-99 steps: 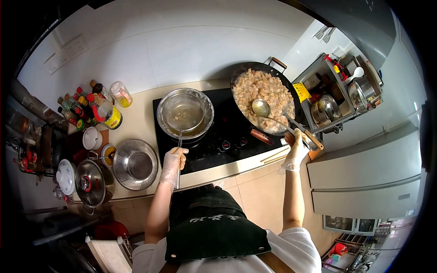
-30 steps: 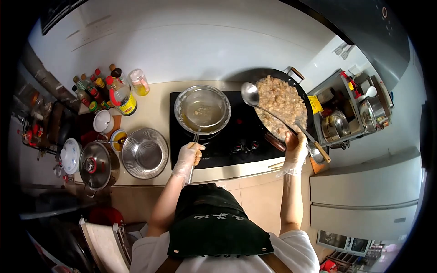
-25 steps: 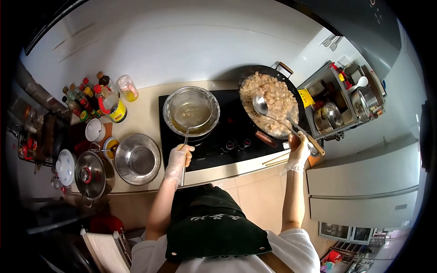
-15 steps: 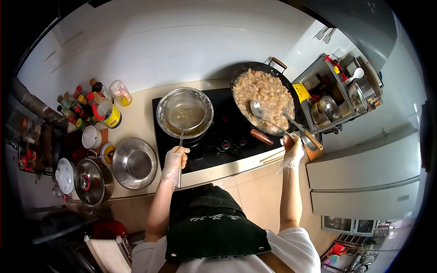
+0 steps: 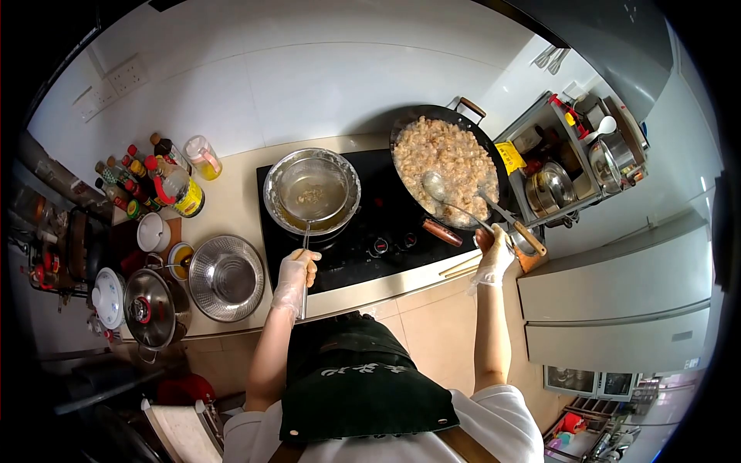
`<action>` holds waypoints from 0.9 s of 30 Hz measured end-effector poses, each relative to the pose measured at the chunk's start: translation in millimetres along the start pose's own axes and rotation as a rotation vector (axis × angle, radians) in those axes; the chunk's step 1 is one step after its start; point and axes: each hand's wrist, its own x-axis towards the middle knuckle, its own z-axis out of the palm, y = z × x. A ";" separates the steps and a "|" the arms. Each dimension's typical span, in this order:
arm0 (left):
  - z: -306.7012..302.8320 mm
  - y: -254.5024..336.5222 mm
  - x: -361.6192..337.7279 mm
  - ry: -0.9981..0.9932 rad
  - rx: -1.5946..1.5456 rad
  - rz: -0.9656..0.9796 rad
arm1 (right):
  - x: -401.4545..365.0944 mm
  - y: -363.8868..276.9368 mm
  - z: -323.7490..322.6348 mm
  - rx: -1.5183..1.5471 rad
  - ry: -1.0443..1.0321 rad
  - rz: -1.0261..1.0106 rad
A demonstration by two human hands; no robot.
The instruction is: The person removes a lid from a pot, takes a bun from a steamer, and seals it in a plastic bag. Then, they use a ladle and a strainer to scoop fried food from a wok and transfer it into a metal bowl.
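Observation:
My left hand, in a clear glove, is closed around the handle of a mesh strainer. The strainer rests over a metal pot on the left of the stove, with small bits in its mesh. My gloved right hand grips the handle of a ladle. Its bowl lies at the near side of browned chunks that fill a large black wok. A spatula with a wooden handle leans over the wok's rim, close to my right hand.
Bottles and a jar stand at the counter's back left. Nearer are a perforated metal basin, a lidded pot and a white bowl. Chopsticks lie by the front edge. A shelf rack holds pots on the right.
The ladle's bowl sits in almost the same spot among the chunks, slightly shifted. My left hand and the strainer stay in place. The view has shifted slightly.

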 end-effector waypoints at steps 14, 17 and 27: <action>-3.6 0.5 -5.6 0.010 0.007 0.001 | -19.2 -17.2 16.8 -0.048 -0.048 -0.185; -4.1 0.2 -6.0 0.015 0.012 0.005 | -21.1 -21.2 17.7 -0.047 -0.045 -0.180; -7.5 -2.2 -6.3 0.015 0.006 0.007 | -26.7 -23.5 17.9 -0.043 -0.038 -0.162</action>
